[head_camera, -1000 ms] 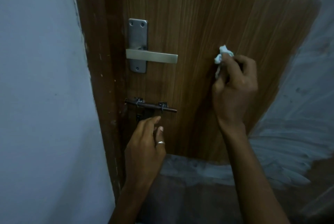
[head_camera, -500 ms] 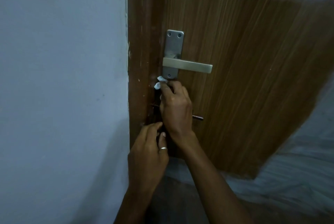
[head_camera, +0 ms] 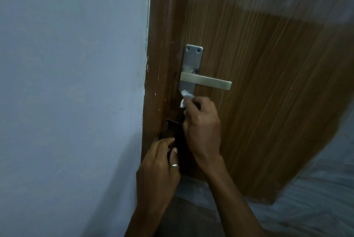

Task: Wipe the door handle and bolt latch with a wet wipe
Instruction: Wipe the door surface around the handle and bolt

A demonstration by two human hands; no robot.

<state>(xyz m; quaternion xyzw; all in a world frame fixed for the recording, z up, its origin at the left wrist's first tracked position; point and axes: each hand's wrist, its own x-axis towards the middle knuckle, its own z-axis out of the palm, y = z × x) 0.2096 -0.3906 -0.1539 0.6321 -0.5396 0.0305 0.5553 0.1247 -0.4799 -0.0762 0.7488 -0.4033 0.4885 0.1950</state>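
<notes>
While left hand (head_camera: 159, 168) stays, wipe (head_camera: 185, 94) nears handle (head_camera: 206, 82).

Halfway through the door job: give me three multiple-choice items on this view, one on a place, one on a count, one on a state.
1. Where is the wipe relative to the handle lever?
A. Draped over the lever
B. Lying on the floor
C. Just below the lever, by the foot of the metal plate

2. How many screws show at the top of the plate?
A. One
B. Two
C. Four

3. What is the right hand doing?
A. Gripping the wipe
B. Hanging open and empty
C. Pulling the lever down

Answers:
1 C, the wipe sits under the lever at the plate's lower end.
2 B, two screw heads sit side by side near its top edge.
3 A, its fingers curl round the wipe, clear of the lever.
</notes>
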